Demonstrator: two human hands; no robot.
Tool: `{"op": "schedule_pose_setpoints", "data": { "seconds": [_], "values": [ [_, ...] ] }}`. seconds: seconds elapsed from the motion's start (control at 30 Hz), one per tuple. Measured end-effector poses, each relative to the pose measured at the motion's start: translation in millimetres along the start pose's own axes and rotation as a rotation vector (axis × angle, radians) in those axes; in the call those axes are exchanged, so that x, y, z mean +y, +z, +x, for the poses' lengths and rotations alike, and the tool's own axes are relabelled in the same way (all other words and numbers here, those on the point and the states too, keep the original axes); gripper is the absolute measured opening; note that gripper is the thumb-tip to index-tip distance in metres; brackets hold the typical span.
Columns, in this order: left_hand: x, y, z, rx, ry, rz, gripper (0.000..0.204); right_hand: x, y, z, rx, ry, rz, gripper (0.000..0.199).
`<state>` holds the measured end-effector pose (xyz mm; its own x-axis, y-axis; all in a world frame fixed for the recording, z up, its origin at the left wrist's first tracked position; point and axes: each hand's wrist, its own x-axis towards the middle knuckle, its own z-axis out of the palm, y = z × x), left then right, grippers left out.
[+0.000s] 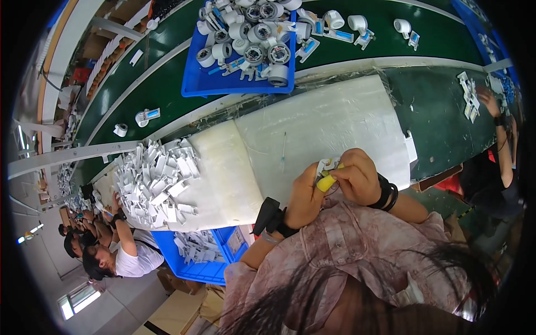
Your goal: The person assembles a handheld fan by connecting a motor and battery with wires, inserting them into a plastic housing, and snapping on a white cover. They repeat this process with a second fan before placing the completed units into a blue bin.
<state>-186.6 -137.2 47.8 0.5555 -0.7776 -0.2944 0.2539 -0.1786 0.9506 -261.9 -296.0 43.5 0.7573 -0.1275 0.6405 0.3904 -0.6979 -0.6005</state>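
Close to my body, both hands are drawn together over the near edge of the pale work mat (324,117). My left hand (304,195) is closed round a small white plastic part (325,166). Against that part, the fingers of my right hand (360,177) pinch a small yellow piece (325,183); its exact kind is too small to make out. My fingers cover much of both things. A thin, needle-like rod (284,146) lies on the mat beyond my hands.
Loose white plastic parts (159,178) form a heap at the mat's left. A blue tray (192,84) of round white-and-grey units rests across the green conveyor (385,47). Below the heap sits a blue bin (195,271). Other people work at left and far right.
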Motion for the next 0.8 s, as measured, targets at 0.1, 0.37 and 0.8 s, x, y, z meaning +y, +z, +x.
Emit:
{"op": "schedule_pose_setpoints", "data": {
  "seconds": [0.1,0.37,0.8],
  "values": [
    [0.2,2.4,-0.9,0.039,0.079,0.131,0.027,-2.2,1.3,-4.8,0.011,0.018,-0.008,0.019],
    [-7.5,2.3,-2.2,0.116,0.183,0.234,0.026,-0.7,8.9,-12.6,0.011,0.059,0.016,0.023],
    [-3.4,1.8,-8.5,-0.029,-0.078,-0.013,0.035,-2.4,-2.6,-14.5,-0.057,-0.014,0.046,0.017]
  ]
}}
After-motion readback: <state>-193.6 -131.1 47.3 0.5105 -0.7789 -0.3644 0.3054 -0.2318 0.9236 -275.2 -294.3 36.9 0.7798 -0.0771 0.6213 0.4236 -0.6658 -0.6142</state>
